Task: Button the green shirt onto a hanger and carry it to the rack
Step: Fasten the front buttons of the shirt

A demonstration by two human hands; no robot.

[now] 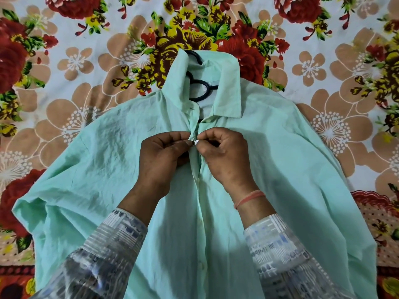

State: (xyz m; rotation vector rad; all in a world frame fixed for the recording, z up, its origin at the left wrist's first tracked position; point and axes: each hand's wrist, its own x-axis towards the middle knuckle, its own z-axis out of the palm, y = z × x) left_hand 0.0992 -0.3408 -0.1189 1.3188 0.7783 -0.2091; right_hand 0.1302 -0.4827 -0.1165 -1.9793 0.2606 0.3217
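Green shirt [280, 169] flat on flowered bedsheet [86, 61], front up, collar at 12 o'clock, black hanger [194, 55] inside neck.
Thin, soft, light, creases easily, prob. floppy: work front edges btn by btn, lift later by hanger hook. L hand [164, 156] & R hand [224, 156] meet mid-frame, curled fingertips pinching front edges below collar. No brand/writing legible.

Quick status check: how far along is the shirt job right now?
Done: the black hanger sits inside the green shirt, which lies flat on the floral sheet. In hand: left hand and right hand pinch the placket at a button below the collar. Left: lower buttons, state unclear, then carrying; no rack in view.
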